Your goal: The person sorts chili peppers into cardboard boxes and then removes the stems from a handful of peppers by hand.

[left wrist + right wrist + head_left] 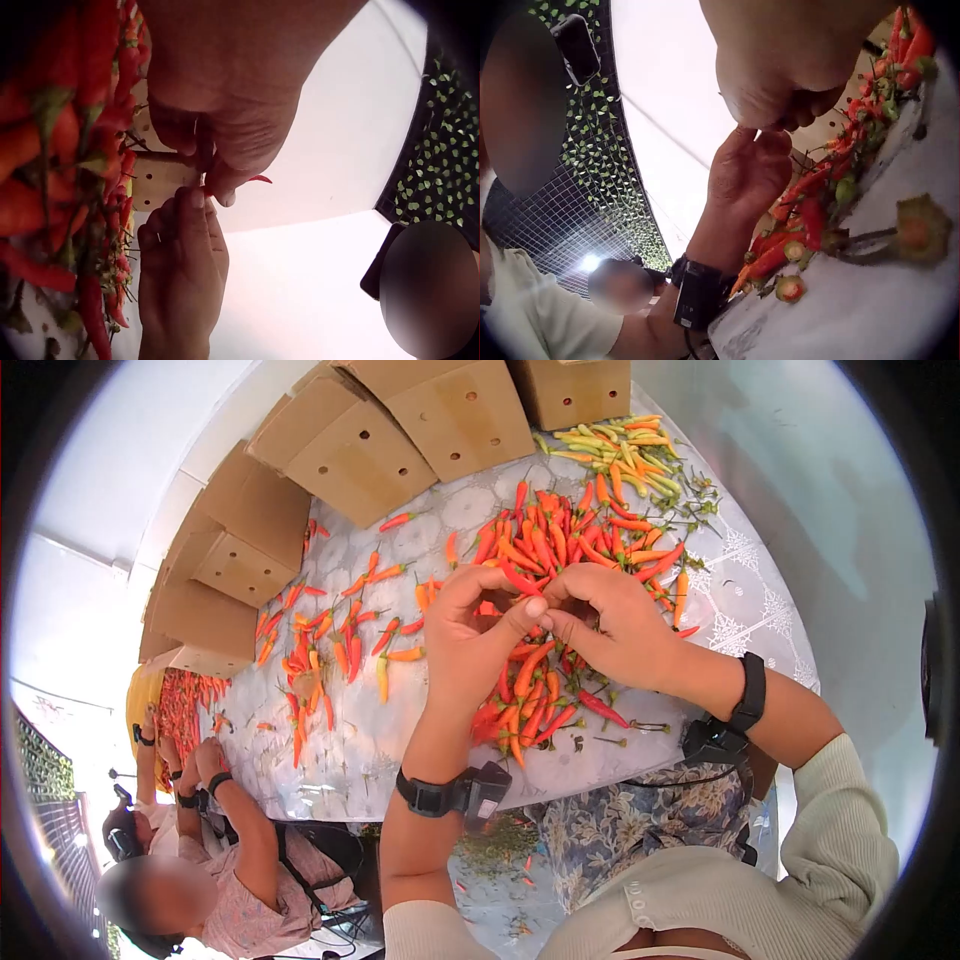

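Observation:
Over the pile, my left hand (462, 645) grips a red chili pepper (518, 579) between thumb and fingers. The thumb and curled index finger of my right hand (630, 628) pinch the stem end of the same chili, and both thumbs meet there. In the left wrist view the chili's red tip (260, 179) sticks out past the left fingers. The stem itself is hidden by the fingertips. Directly below the hands lies a heap of red and orange chilies (535, 685), many with green stems.
Cardboard boxes (455, 420) line the far edge of the patterned table (420, 760). Yellow-green chilies (625, 450) and loose stems (690, 500) lie at the back right. More chilies (310, 650) are scattered to the left, where other people (250, 860) sit.

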The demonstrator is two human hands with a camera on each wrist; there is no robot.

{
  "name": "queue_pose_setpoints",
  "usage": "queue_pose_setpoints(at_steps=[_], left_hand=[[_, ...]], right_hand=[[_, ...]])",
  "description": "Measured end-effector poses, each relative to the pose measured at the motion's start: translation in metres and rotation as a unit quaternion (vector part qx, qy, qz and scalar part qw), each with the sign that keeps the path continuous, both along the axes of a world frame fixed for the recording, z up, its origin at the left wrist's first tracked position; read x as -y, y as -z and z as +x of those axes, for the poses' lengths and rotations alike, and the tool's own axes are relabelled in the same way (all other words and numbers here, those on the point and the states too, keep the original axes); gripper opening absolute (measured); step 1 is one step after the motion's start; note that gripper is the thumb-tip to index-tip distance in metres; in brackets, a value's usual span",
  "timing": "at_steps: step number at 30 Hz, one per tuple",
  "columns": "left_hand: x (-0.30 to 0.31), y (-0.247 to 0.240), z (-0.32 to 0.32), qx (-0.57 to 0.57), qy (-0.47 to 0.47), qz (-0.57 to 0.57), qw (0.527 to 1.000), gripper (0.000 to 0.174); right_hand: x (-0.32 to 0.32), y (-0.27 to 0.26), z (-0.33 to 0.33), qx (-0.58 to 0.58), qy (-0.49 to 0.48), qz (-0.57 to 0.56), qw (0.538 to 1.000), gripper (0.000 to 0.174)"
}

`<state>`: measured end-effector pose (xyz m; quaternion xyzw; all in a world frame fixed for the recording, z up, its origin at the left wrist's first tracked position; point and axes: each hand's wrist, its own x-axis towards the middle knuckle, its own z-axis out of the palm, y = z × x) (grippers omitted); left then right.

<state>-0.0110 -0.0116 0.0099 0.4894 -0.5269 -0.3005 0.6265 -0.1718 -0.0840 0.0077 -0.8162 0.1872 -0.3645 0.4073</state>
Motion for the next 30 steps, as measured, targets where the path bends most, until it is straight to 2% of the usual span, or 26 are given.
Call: queue_pose_setpoints(at_steps=[5, 11, 14, 17, 20, 23, 26, 30], left_hand=[[0.001, -0.001, 0.001, -0.012, 0.004, 0.028, 1.0, 0.016], [-0.001, 0.001, 0.008, -0.028, 0.003, 0.091, 0.995, 0.016], [-0.003, -0.006, 0.0, -0.104, 0.042, 0.076, 0.991, 0.016], [-0.002, -0.003, 0.0, -0.085, 0.053, 0.06, 0.993, 0.021], [-0.004, 0.0, 0.006, -0.119, 0.073, 0.095, 0.986, 0.02], [-0.003, 0.001, 0.007, -0.126, 0.092, 0.082, 0.984, 0.019], [-0.002, -0.003, 0.004, -0.178, 0.067, 0.099, 0.977, 0.014], [-0.003, -0.013, 0.013, -0.249, 0.054, 0.067, 0.965, 0.008]], right_hand=[[0.009, -0.004, 0.003, -0.02, 0.012, -0.139, 0.99, 0.015], [0.013, 0.008, 0.009, 0.041, -0.001, -0.176, 0.984, 0.014], [0.014, 0.006, 0.007, 0.083, 0.001, -0.213, 0.973, 0.014], [0.015, 0.008, 0.005, 0.092, -0.015, -0.197, 0.976, 0.015], [0.015, 0.008, 0.004, 0.108, -0.017, -0.214, 0.971, 0.018], [0.014, 0.005, 0.003, 0.092, -0.014, -0.226, 0.97, 0.019], [0.017, 0.003, 0.001, 0.064, 0.018, -0.221, 0.973, 0.02], [0.022, 0.006, -0.004, 0.027, 0.133, -0.22, 0.966, 0.023]])
